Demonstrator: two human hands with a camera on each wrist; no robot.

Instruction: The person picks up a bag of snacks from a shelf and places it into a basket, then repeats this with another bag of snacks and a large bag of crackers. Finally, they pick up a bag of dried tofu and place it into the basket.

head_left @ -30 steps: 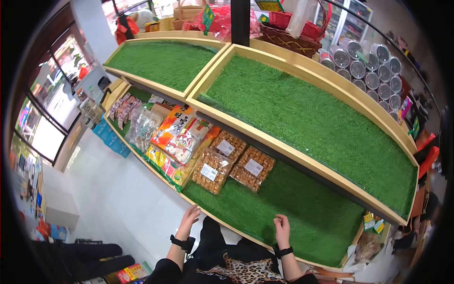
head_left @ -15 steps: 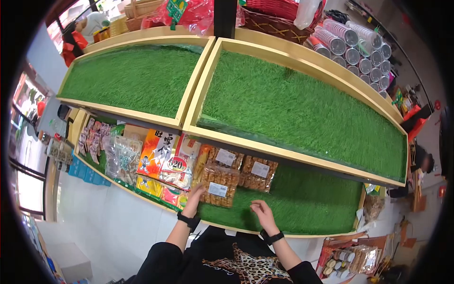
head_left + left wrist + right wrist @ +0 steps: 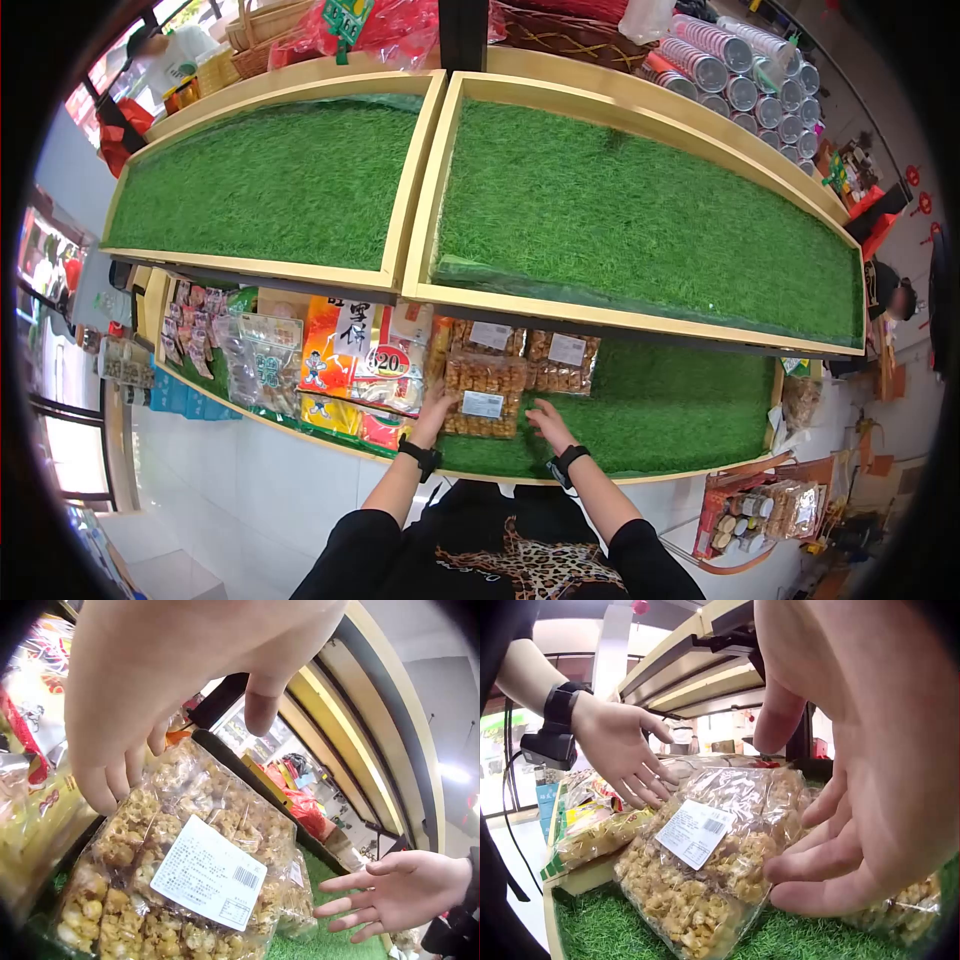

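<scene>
A clear plastic pack of caramel-brown puffed snack pieces [image 3: 485, 378] lies on the green lower shelf, its white printed label [image 3: 208, 871] facing up. Along its left side is my left hand [image 3: 431, 418], fingers extended with their tips at the pack's edge in the left wrist view. My right hand [image 3: 548, 425] is at the pack's right side, fingers slightly bent and thumb apart. In the right wrist view its fingertips [image 3: 784, 874] overlap the pack's right edge. Two similar packs, a rear one [image 3: 490, 336] and a right one [image 3: 565, 360], lie beyond.
An orange rice cracker bag [image 3: 335, 345] and yellow bags [image 3: 330, 412] lie left of the packs. The upper tray's wooden front edge [image 3: 620, 325] overhangs the lower shelf. Stacked clear-ended canisters [image 3: 745, 90] stand behind at right.
Both hands have moved forward from the shelf's front edge to either side of the front snack pack. The head view has shifted, and the front pack sits straighter.
</scene>
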